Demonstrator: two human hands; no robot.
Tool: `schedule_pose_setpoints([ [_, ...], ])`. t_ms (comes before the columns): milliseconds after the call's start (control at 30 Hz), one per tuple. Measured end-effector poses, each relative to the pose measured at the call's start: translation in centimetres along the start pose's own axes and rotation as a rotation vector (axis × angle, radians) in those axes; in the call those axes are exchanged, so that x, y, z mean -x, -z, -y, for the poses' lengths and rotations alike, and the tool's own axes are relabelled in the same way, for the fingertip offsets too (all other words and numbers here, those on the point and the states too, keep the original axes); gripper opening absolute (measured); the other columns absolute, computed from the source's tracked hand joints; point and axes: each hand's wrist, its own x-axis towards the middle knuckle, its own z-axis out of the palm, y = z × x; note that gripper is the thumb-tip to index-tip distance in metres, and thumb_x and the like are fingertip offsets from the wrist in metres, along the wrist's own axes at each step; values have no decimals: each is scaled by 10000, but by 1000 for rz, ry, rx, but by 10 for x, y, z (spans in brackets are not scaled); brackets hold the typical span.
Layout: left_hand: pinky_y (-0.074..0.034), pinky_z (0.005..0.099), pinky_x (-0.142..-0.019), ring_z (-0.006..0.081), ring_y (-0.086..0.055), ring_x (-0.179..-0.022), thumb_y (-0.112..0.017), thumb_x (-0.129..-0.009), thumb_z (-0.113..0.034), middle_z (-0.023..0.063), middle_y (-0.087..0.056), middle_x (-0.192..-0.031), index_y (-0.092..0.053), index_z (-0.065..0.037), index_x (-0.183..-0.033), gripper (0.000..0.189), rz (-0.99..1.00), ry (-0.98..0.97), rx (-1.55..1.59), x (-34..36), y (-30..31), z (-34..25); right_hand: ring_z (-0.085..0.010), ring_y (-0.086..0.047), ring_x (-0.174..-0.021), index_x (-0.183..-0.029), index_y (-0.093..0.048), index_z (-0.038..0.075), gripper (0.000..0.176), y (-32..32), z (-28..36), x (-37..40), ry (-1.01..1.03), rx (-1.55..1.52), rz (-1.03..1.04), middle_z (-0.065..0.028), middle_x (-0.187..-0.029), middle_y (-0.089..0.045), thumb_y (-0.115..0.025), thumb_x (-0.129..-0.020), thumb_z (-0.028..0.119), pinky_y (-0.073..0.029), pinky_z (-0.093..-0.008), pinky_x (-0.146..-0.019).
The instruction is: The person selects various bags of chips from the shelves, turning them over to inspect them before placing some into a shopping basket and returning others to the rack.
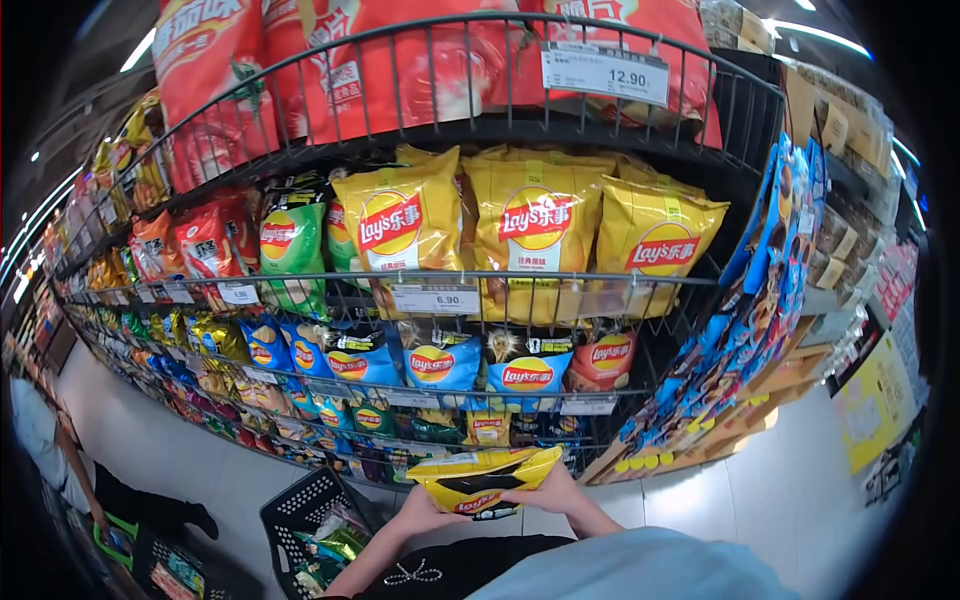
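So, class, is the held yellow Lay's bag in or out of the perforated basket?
Out: the left hand and right hand hold the yellow Lay's bag, with the perforated basket apart at the picture's lower left.

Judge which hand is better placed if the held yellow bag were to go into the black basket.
Probably the left hand: it holds the yellow bag at the end nearer the black basket. The right hand holds the farther end.
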Motion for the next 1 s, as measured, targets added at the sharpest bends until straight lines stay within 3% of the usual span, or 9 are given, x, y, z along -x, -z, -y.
schedule_pose_setpoints([
  [67, -415, 303, -850, 173, -533, -965, -784, -588, -166, 105, -559, -1047, -483, 24, -1080, 607, -2, -16, -33, -1, 0, 0, -133, -543, -873, -1046, -494, -32, 494, 1, 6, -4, 39, 43, 15, -94, -980, -576, -738, -641, 112, -440, -267, -775],
  [200, -479, 280, -757, 122, -546, -894, -736, -647, -63, 85, -550, -1016, -415, 11, -1093, 554, 9, 274, 355, 2, -2, 13, -143, -508, -943, -1106, -453, -9, 564, 14, -30, -7, 31, -61, 144, -87, -1047, -541, -741, -633, 95, -410, -286, -820],
  [233, -476, 269, -741, 116, -544, -890, -733, -648, -57, 73, -544, -1029, -404, 3, -1119, 578, -33, 177, 342, 1, -6, 18, -137, -494, -967, -1125, -439, -3, 593, 17, -38, -9, 66, -26, 177, -85, -1073, -528, -745, -626, 91, -400, -287, -838],
  [333, -437, 264, -783, 105, -517, -934, -723, -650, -35, 48, -541, -1038, -415, -16, -1137, 576, -78, 225, 408, 3, -7, 22, -136, -448, -1040, -1192, -368, 7, 722, 13, -37, -9, -128, -92, 398, -75, -1160, -468, -768, -598, 103, -360, -286, -897],
  [567, -395, 297, -882, 129, -488, -1020, -642, -712, 13, 54, -503, -1124, -394, -30, -1172, 525, -109, 377, 728, 17, -22, 36, -160, -403, -1100, -1255, -259, -26, 859, -3, -75, 2, -209, 19, 139, -108, -1182, -431, -778, -592, 143, -324, -292, -933],
  [600, -419, 241, -689, 100, -522, -816, -647, -702, 6, 44, -550, -971, -407, -26, -1150, 509, -156, 353, 734, 18, -28, 36, -159, -400, -1103, -1255, -261, -28, 853, -6, -74, 2, -215, -28, 127, -107, -1186, -429, -775, -594, 137, -324, -292, -934],
  [667, -464, 216, -566, 87, -564, -701, -663, -678, 0, 38, -589, -880, -420, -22, -1138, 521, -125, 407, 734, 19, -23, 29, -154, -403, -1098, -1248, -276, -31, 831, -10, -69, 0, -254, -80, 107, -102, -1184, -433, -769, -598, 123, -328, -291, -930],
  [833, -434, 266, -796, 106, -519, -920, -723, -622, -2, 20, -545, -1010, -414, -42, -1147, 611, 34, 542, 763, 31, -9, 38, -133, -446, -1043, -1214, -322, -27, 742, -24, -63, -2, -327, -160, 100, -77, -1136, -472, -747, -613, 69, -366, -286, -894],
  [1000, -436, 269, -791, 115, -541, -912, -687, -627, 44, 30, -567, -1010, -452, -34, -1139, 568, -52, 432, 743, 38, 2, 40, -161, -444, -1068, -1238, -279, -38, 793, -44, -73, -1, -325, -108, 20, -116, -1169, -459, -748, -630, 161, -352, -289, -905],
])
